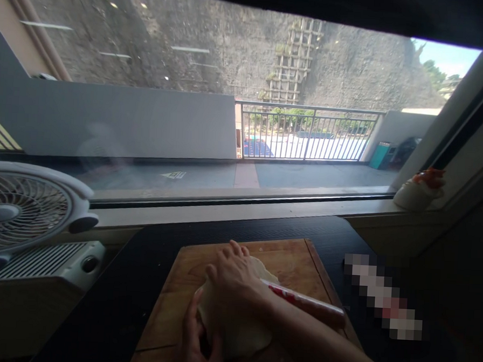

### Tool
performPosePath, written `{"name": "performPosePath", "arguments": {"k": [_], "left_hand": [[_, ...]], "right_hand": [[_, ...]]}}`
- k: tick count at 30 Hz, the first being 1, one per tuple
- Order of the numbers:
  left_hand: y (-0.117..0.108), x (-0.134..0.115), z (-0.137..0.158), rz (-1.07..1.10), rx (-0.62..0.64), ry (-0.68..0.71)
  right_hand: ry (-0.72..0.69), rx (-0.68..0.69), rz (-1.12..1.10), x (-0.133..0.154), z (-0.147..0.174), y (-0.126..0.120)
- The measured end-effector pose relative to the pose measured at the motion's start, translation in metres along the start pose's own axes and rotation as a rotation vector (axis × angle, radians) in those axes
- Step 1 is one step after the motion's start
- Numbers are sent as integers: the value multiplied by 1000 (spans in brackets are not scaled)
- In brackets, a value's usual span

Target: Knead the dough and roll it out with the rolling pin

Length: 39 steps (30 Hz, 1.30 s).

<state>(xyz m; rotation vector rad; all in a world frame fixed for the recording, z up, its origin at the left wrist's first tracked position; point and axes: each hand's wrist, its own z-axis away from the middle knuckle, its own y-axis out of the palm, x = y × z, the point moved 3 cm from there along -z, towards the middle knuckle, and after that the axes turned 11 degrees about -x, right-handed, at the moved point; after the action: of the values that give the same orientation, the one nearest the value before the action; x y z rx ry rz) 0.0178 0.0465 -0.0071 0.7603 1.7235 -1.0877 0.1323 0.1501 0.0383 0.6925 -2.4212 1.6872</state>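
A flattened sheet of pale dough [251, 338] lies on a wooden cutting board [166, 301]. Spread over the dough's far part is my right hand [234, 275], fingers stretched and slightly bent, its palm covering much of the sheet. My left hand [195, 330] curves round the near left edge of the dough, thumb and fingers on either side of that edge. From beside my right wrist, a rolling pin [311, 304] in clear wrap with red print slants right across the board. Its left end is hidden at my hand and the dough.
The board rests on a black table [127, 267] beneath a window with a sill [175, 212]. A white fan [25, 207] stands at the left above a slatted white appliance [51, 263]. At right are a blurred-out item [381, 296] and a white pot-like ornament [417, 193].
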Motion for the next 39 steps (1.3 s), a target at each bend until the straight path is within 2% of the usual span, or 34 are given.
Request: {"name": "performPosePath", "arguments": {"k": [2, 3, 6, 8, 10, 13, 15, 19, 21, 26, 28, 31, 33, 35, 37, 39], "left_hand": [[0, -1, 1, 27, 28, -2], [-1, -1, 2, 20, 39, -8], [-2, -2, 2, -21, 52, -31], [-1, -1, 1, 5, 49, -27], [0, 1, 0, 58, 32, -3], [1, 4, 0, 85, 8, 39], [0, 3, 0, 75, 30, 13], [-1, -4, 1, 51, 47, -47], [-2, -6, 1, 68, 28, -46], [-1, -1, 2, 119, 37, -51], [-2, -1, 2, 100, 54, -72], [-2, -3, 3, 75, 52, -81], [-2, -3, 3, 77, 34, -81], [-2, -2, 3, 107, 21, -87], [-1, -1, 3, 146, 27, -87], [-2, -1, 3, 146, 41, -90]], "right_hand": [[-84, -34, -15, 5, 4, 1], [-73, -45, 4, 2, 0, 0], [104, -14, 93, -19, -23, 0], [187, 7, 107, -24, -29, 2], [126, 2, 57, -11, -19, 6], [-63, -71, -38, 14, 3, 11], [-82, -90, -40, 13, 2, 9], [185, -24, 62, -24, -31, 1], [230, -4, 66, -25, -33, 2], [-116, -98, -25, 22, 2, 14], [-115, -113, -1, 16, -3, 13], [101, -65, 80, -17, -28, 7], [190, -34, 95, -27, -35, 6], [125, -23, 61, -16, -29, 12], [-30, -45, 16, 3, -16, 19], [-127, -80, 16, 12, -11, 20]]}}
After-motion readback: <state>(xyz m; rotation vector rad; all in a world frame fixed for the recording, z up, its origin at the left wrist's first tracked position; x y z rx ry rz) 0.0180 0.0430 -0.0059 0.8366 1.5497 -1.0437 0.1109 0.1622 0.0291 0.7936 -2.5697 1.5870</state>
